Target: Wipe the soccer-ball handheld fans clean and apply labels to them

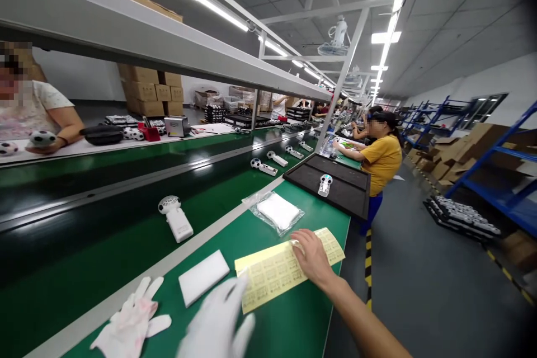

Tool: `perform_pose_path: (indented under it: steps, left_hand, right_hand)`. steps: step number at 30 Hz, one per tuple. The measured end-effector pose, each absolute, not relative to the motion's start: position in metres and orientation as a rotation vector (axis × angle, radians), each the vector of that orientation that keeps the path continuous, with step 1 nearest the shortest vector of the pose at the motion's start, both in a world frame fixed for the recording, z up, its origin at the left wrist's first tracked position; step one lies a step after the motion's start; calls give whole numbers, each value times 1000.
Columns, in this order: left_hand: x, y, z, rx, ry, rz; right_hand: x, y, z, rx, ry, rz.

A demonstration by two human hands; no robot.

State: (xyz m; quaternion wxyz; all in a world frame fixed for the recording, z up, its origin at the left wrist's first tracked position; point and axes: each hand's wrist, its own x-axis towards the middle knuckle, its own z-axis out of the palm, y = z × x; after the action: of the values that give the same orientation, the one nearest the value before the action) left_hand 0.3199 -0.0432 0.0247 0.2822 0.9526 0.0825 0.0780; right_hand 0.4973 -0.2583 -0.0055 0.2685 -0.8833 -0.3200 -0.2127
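My right hand is bare, its fingers bent over the upper part of a yellow sheet of printed labels. The sheet lies aslant on the green bench, its right end curling up a little. My left hand wears a white glove and is smeared by motion. Its thumb and fingers are apart, close by the sheet's left end, and nothing shows between them. Beside it rests a white foam block. A loose white glove with pinkish stains lies further left.
A clear bag of white sheets lies beyond the labels, before a black tray bearing one device. White devices with football-patterned heads line the green conveyor. A co-worker in yellow sits ahead; another person works across.
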Motion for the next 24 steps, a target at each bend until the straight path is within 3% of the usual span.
perform_pose_path:
  steps: [8,24]
  left_hand:
    - [457,-107,6,2638,-27,104]
    - [478,-111,-12,2573,189,169]
  right_hand:
    - [530,-287,-35,-2513,-952,-679]
    - [530,-294,-46,-2440,-1010,-717]
